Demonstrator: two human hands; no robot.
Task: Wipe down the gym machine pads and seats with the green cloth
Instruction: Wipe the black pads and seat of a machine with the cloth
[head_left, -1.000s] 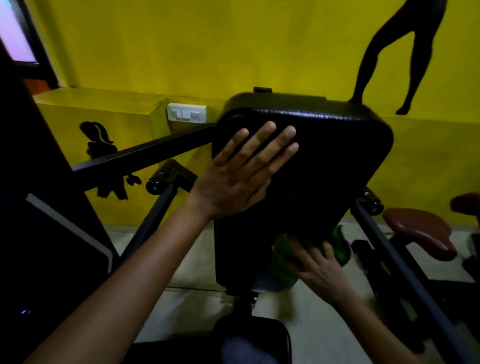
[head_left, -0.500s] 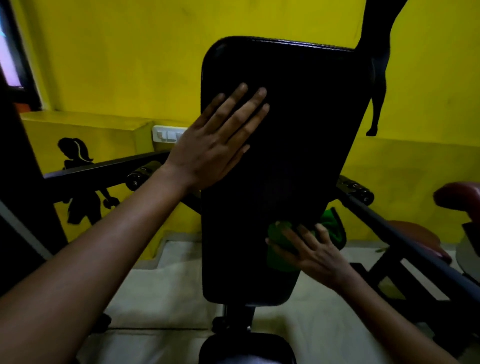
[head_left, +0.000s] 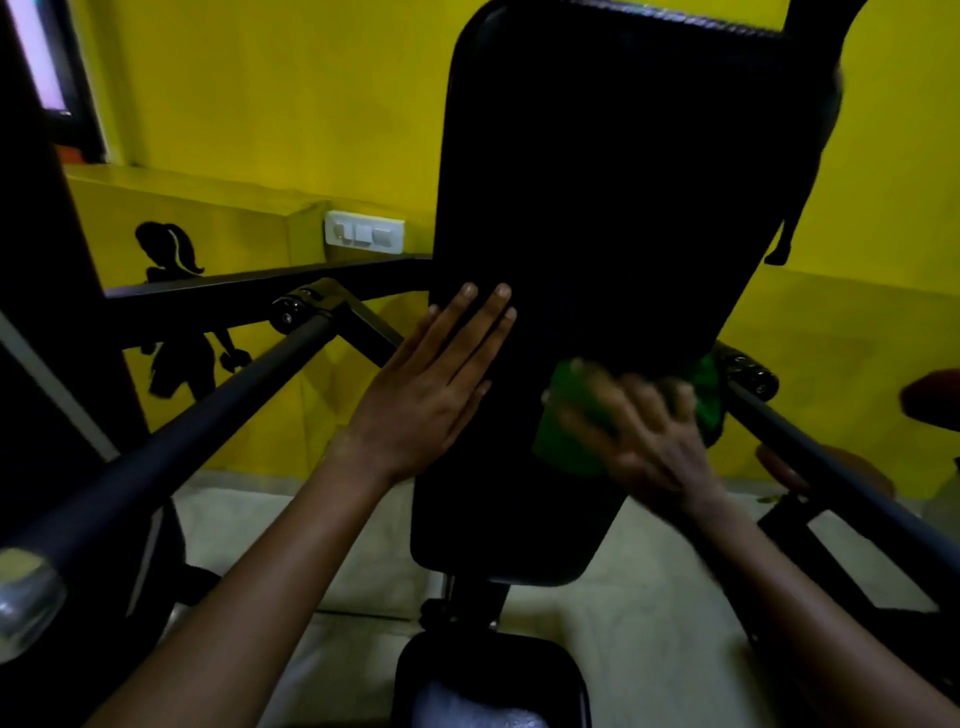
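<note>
Black vinyl fills the middle of the head view: the tall back pad (head_left: 597, 218) of the gym machine stands upright and slightly tilted, its lower end above a smaller black seat (head_left: 493, 680) at the bottom edge. On the pad's left border the left hand (head_left: 431, 395) lies flat, fingers straight and close together, pointing up, palm against the upholstery. Lower right on the same pad, the right hand (head_left: 644, 436) presses the green cloth (head_left: 566, 441) onto the surface with its fingers fanned out over the fabric; the hand is blurred, so the exact finger positions are hard to read. Part of the cloth bunches out past the pad's right edge, near a black roller end. A dark bar (head_left: 171, 441) runs diagonally from the lower left toward the pad, and a second bar (head_left: 841, 478) slopes down on the right. Behind everything is a yellow wall (head_left: 260, 104) with a white switch plate (head_left: 364, 232) and a black silhouette decal (head_left: 171, 291) of a figure. A dark red seat (head_left: 930, 400) shows at the right edge. Pale floor (head_left: 649, 597) lies below.
</note>
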